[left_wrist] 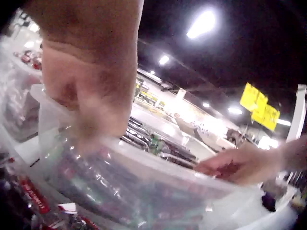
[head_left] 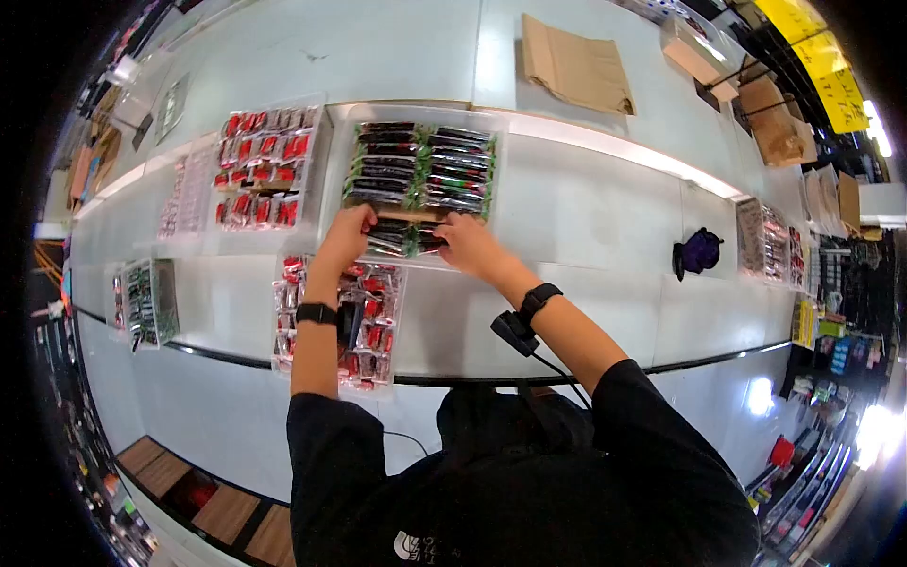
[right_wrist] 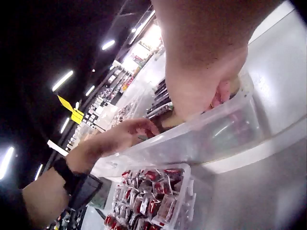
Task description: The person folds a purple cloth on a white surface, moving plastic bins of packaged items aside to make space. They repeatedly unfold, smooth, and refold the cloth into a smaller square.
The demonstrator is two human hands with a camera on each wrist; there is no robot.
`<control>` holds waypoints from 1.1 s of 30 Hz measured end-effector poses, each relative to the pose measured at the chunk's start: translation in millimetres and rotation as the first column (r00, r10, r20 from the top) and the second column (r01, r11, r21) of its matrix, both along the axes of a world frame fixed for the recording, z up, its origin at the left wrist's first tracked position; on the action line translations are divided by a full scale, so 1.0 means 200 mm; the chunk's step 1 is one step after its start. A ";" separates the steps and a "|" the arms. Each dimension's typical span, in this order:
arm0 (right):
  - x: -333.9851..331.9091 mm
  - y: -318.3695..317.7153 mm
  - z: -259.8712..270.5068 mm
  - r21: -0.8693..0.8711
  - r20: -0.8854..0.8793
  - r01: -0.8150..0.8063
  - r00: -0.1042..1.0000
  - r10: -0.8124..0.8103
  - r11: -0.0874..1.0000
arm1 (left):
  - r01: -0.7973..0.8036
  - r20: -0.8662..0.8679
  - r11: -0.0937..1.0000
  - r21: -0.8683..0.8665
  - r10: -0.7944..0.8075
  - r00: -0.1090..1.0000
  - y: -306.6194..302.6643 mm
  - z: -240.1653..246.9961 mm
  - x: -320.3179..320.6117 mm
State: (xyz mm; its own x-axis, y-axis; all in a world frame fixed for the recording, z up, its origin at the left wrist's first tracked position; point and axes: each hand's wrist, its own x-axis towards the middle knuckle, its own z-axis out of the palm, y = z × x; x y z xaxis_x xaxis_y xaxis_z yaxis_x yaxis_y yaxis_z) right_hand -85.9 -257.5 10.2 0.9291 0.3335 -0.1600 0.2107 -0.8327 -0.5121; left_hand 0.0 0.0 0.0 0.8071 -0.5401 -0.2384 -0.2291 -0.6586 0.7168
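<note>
In the head view a clear plastic bin (head_left: 499,156) holds rows of slim dark packets (head_left: 387,163) with green ends. A brown strip (head_left: 408,215) lies across them near the bin's front. My left hand (head_left: 351,233) bends over the front left corner, fingers curled at the left end of the front packets. At their right end my right hand (head_left: 470,246) grips with curled fingers, thumb toward the middle. In the wrist views the bin's cloudy wall (right_wrist: 192,139) hides the fingertips of both hands.
Bins of red-labelled packets (head_left: 260,161) stand left of the dark ones, with another red-packet bin (head_left: 378,326) below my left forearm. A small bin (head_left: 151,302) sits far left. On the right lies a purple-black item (head_left: 699,253). Brown paper (head_left: 576,64) lies on the raised back ledge.
</note>
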 end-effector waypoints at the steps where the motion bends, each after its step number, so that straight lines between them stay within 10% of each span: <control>1: -0.07 -0.02 0.05 0.136 0.099 -0.015 0.995 0.002 0.991 | -0.029 0.284 0.996 0.086 0.004 0.959 -0.03 0.02 -0.08; 3: 0.01 0.06 0.15 0.353 0.306 -0.049 0.950 -0.066 0.935 | -0.142 0.635 0.978 0.153 0.013 0.772 0.04 0.24 0.03; 7: -0.56 -0.41 0.30 0.376 0.045 0.301 0.939 -0.341 0.876 | -0.154 0.560 0.969 -0.193 0.238 0.793 -0.42 0.28 -0.37; 13: -1.34 -1.10 -0.14 0.283 -0.042 0.678 0.715 -0.697 0.678 | 0.131 0.273 0.944 -0.304 -0.045 0.961 -1.05 0.11 -1.03; 17: -1.65 -1.54 -0.24 0.312 -0.151 0.727 0.673 -0.724 0.611 | 0.449 -0.025 0.877 -0.174 -0.460 0.888 -1.46 0.00 -1.48; 26: -1.76 -2.48 -0.19 0.299 0.117 0.568 0.776 -0.620 0.767 | 0.320 -0.043 0.943 -0.089 -0.324 0.945 -2.26 0.04 -1.95; 33: -1.88 -2.73 -0.16 0.309 -0.022 0.797 0.551 -0.834 0.519 | 0.228 0.017 0.957 -0.181 -0.229 0.973 -2.53 -0.02 -1.99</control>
State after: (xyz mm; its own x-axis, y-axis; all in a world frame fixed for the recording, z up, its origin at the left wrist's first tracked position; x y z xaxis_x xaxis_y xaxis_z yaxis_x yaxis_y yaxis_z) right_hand -461.2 -803.6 -20.9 0.8175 -0.5717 -0.0690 -0.4211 -0.5118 -0.7488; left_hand -398.1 -506.0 -4.8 0.6562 -0.7445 -0.1231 -0.3551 -0.4486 0.8202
